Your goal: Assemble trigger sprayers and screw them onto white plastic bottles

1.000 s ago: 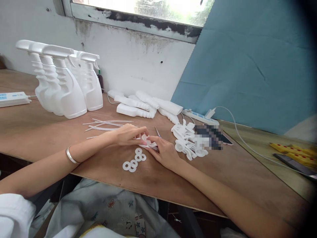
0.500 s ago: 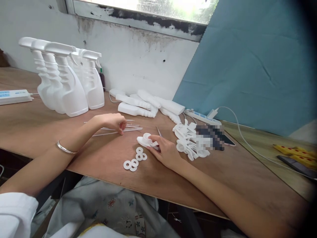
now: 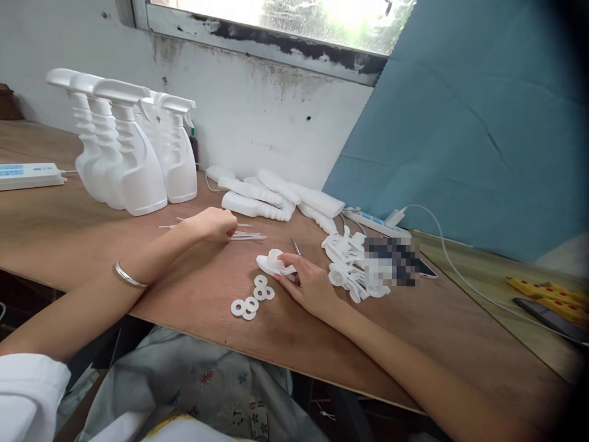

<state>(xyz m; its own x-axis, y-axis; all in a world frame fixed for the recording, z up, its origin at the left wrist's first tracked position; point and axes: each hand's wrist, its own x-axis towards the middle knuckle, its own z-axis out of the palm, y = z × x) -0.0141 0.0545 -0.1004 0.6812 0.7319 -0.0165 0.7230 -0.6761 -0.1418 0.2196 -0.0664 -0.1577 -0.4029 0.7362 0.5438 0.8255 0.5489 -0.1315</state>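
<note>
My left hand is closed, fingers curled down on a bundle of thin white tubes; the fingertips and the part of the tubes beneath the hand and forearm are hidden. My right hand pinches a white spray trigger head between thumb and fingers, its round cap collar facing up. Just in front of it lie several flat white ring washers. A slim metal pointed tool rests behind the right hand. To the right is a heap of loose white spray trigger heads.
White spray bottles with heads fitted stand at the back left. White bottles without heads lie along the wall. Power strips sit on the left and back right, with a white cable. A phone lies beyond the heap.
My left hand has shifted slightly right, its fingers more tightly curled, and the tubes beside it have moved. The right hand keeps the trigger head in place. The view has tilted slightly.
</note>
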